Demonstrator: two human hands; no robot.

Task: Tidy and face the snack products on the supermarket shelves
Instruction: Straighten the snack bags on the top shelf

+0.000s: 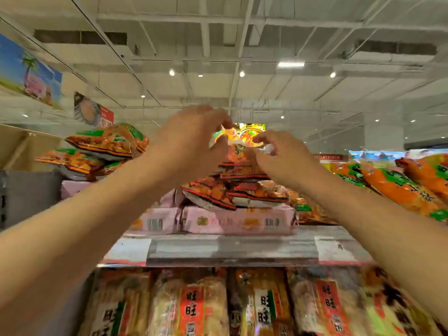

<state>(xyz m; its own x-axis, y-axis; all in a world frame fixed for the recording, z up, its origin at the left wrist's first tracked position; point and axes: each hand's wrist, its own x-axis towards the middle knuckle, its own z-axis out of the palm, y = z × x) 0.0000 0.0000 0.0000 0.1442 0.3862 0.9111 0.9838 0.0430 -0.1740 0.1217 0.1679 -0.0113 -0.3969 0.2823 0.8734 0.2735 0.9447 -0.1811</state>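
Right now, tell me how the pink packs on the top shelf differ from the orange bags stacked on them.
The pink packs lie flat and squared at the shelf edge, barcodes facing out. The orange bags sit tilted and jumbled on top, red-striped. Both are sealed snack packets on the top shelf.

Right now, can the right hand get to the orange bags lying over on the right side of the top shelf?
Probably yes. The right hand is busy pinching the snack bag on top of the pile, but nothing stands between it and the orange bags beside it.

Glossy plastic snack bags [106, 141]; metal shelf [232, 251].
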